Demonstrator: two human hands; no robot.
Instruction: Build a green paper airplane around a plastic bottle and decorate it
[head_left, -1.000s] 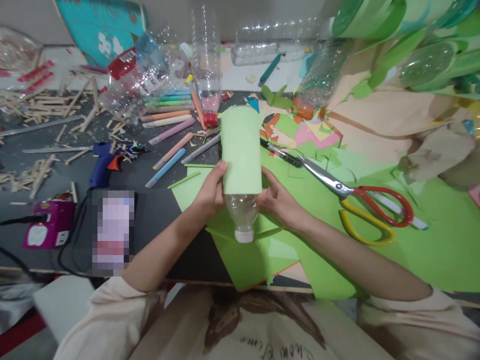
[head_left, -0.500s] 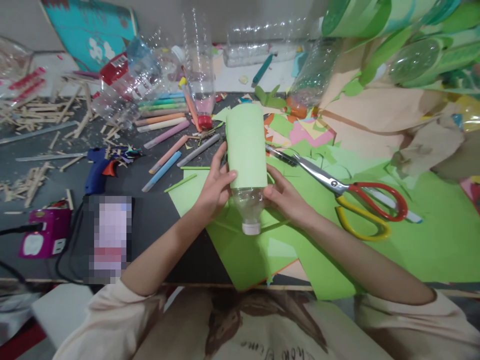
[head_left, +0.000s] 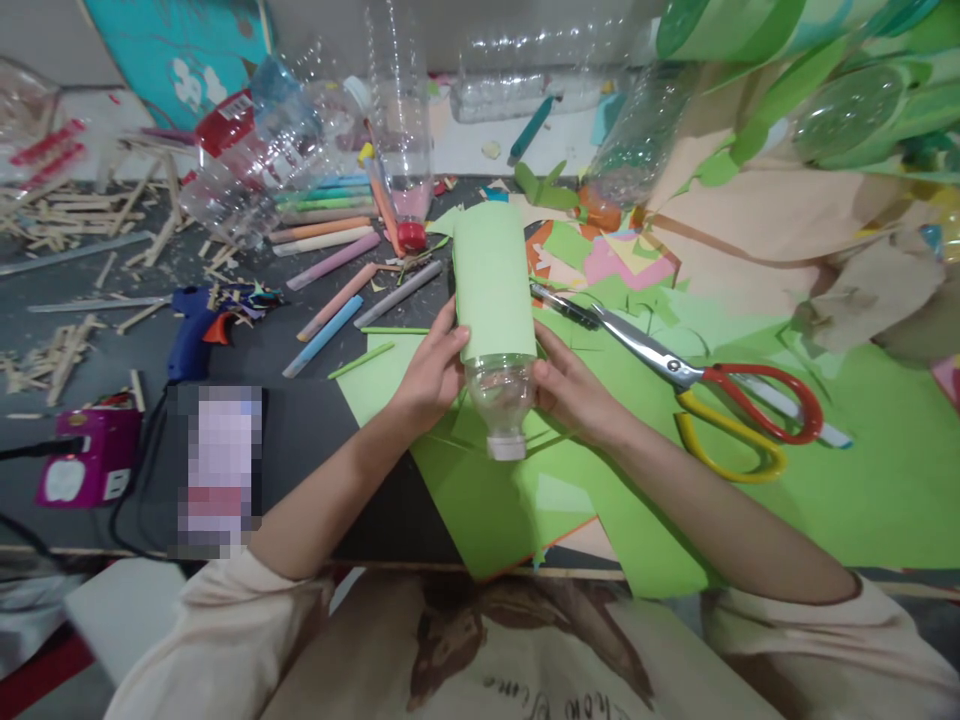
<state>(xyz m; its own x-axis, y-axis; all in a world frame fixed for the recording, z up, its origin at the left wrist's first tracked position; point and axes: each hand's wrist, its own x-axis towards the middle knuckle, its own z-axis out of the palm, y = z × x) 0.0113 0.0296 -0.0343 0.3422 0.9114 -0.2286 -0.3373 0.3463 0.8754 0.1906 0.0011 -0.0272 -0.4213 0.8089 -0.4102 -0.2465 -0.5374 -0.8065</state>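
Observation:
A clear plastic bottle (head_left: pixel 501 385) points its white cap (head_left: pixel 507 447) toward me, with light green paper (head_left: pixel 495 285) wrapped around its body. My left hand (head_left: pixel 435 368) grips the wrapped bottle from the left, thumb lying on the paper near its lower edge. From the right, my right hand (head_left: pixel 566 378) holds the same bottle, its thumb by the bare plastic shoulder; its other fingers are partly hidden behind. Under the bottle lie green paper sheets (head_left: pixel 480 510). Scissors (head_left: pixel 682 370) with one red and one yellow handle rest to the right, partly open.
Several markers (head_left: pixel 334 262) and a blue glue gun (head_left: pixel 193 330) lie to the left, with a purple box (head_left: pixel 88 458) and a pixelated phone (head_left: pixel 221 465) nearer me. Wooden sticks (head_left: pixel 71 225), empty plastic bottles (head_left: pixel 401 110) and brown paper (head_left: pixel 795 225) fill the back.
The paper sleeve sits slightly farther from the cap, so more of the bottle's bare shoulder shows. Both hands still hold the bottle, and the view has shifted a little.

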